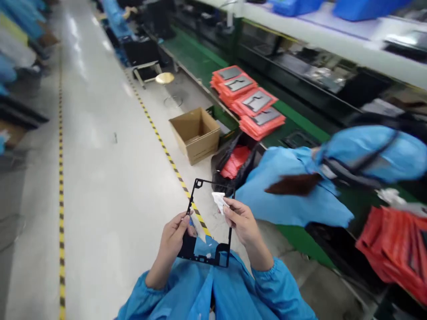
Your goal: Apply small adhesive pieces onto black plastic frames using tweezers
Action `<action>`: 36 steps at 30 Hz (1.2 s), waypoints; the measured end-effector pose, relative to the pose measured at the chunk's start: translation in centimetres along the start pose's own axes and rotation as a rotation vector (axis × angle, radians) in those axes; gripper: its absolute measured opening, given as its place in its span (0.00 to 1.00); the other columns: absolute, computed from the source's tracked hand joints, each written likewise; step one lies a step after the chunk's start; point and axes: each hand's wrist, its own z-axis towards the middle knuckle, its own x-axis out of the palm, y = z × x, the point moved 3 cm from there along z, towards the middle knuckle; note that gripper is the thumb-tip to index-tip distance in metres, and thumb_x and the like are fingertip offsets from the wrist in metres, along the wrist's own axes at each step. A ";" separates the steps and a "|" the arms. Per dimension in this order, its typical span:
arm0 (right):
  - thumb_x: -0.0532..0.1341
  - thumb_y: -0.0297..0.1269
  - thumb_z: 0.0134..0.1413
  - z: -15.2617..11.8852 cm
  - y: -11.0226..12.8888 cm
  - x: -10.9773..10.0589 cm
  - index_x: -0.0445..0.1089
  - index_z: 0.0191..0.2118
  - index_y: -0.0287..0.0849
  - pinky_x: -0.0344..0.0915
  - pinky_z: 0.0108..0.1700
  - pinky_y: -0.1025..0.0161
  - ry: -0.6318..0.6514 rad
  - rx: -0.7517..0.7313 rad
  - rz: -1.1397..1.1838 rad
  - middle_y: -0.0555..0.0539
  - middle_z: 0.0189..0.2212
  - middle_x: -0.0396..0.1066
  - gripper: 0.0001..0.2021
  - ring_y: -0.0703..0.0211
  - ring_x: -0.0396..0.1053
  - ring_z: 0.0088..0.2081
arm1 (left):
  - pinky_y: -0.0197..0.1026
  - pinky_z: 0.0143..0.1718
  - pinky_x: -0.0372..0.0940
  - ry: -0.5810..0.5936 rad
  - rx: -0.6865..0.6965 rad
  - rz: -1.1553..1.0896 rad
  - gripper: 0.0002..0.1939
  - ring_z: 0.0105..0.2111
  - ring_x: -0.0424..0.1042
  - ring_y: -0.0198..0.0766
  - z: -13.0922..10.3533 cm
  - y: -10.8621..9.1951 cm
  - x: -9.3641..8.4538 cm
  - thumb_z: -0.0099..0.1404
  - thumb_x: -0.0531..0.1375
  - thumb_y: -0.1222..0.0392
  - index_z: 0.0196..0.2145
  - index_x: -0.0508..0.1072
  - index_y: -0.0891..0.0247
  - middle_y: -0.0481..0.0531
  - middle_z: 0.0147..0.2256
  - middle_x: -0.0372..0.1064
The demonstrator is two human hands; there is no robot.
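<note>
A thin black rectangular frame [191,255], with a wide open middle, is held up in front of my blue smock. My left hand [175,233] pinches its left side between thumb and fingers. Between the thumb and fingers of my right hand [243,222] is a small crumpled white cloth or tissue [218,200]. That hand is by the frame's right side, and the white piece shows against the opening. Whether the right fingers also touch the frame I cannot tell.
A co-worker in blue [287,195] sits at the green bench on the right. Red-orange padded sheets [256,100] are stacked there with grey panels on top. A cardboard box [203,151] and a black bag [218,162] stand beside the bench. Striped tape [156,129] edges the aisle.
</note>
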 end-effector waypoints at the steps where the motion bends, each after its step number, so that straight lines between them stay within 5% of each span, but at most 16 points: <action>1: 0.75 0.55 0.48 2.7 0.2 2.9 0.81 0.51 0.44 0.46 0.22 0.70 0.024 0.006 -0.012 0.55 0.21 0.68 0.27 0.72 0.53 0.19 | 0.39 0.29 0.67 -0.038 -0.004 -0.020 0.33 0.22 0.71 0.37 1.7 -0.8 -2.8 0.63 0.66 0.30 0.49 0.80 0.64 0.45 0.20 0.70; 5: 0.76 0.52 0.48 11.8 1.6 13.5 0.81 0.51 0.44 0.47 0.22 0.69 0.114 -0.009 -0.040 0.50 0.28 0.75 0.26 0.73 0.55 0.20 | 0.37 0.27 0.65 -0.151 0.016 -0.068 0.36 0.21 0.70 0.36 8.3 -4.8 -12.6 0.63 0.66 0.31 0.52 0.80 0.66 0.45 0.20 0.69; 9: 0.77 0.51 0.46 19.2 3.7 19.8 0.82 0.48 0.44 0.46 0.21 0.69 0.142 -0.045 -0.057 0.48 0.28 0.76 0.25 0.73 0.54 0.19 | 0.37 0.28 0.67 -0.201 0.063 -0.093 0.37 0.21 0.71 0.36 14.7 -8.6 -18.4 0.65 0.64 0.30 0.55 0.80 0.67 0.45 0.20 0.69; 16: 0.78 0.49 0.45 35.4 6.7 25.5 0.83 0.47 0.46 0.49 0.23 0.69 0.111 -0.062 -0.080 0.50 0.27 0.75 0.23 0.72 0.56 0.20 | 0.39 0.31 0.70 -0.213 0.066 -0.105 0.35 0.23 0.74 0.38 28.8 -14.0 -23.2 0.66 0.64 0.31 0.54 0.81 0.65 0.46 0.20 0.71; 27: 0.77 0.54 0.47 64.6 15.8 35.8 0.83 0.47 0.45 0.50 0.23 0.68 0.124 -0.130 -0.106 0.50 0.23 0.74 0.25 0.70 0.57 0.19 | 0.38 0.29 0.70 -0.211 0.080 -0.079 0.35 0.21 0.74 0.37 55.7 -28.6 -30.0 0.65 0.66 0.31 0.52 0.81 0.66 0.44 0.19 0.69; 36: 0.75 0.54 0.50 86.7 17.4 42.4 0.83 0.50 0.44 0.49 0.23 0.68 -0.070 -0.198 -0.085 0.48 0.26 0.75 0.25 0.71 0.57 0.20 | 0.37 0.30 0.69 -0.069 0.123 -0.074 0.28 0.21 0.69 0.32 83.3 -34.9 -39.2 0.69 0.66 0.36 0.49 0.79 0.66 0.42 0.20 0.66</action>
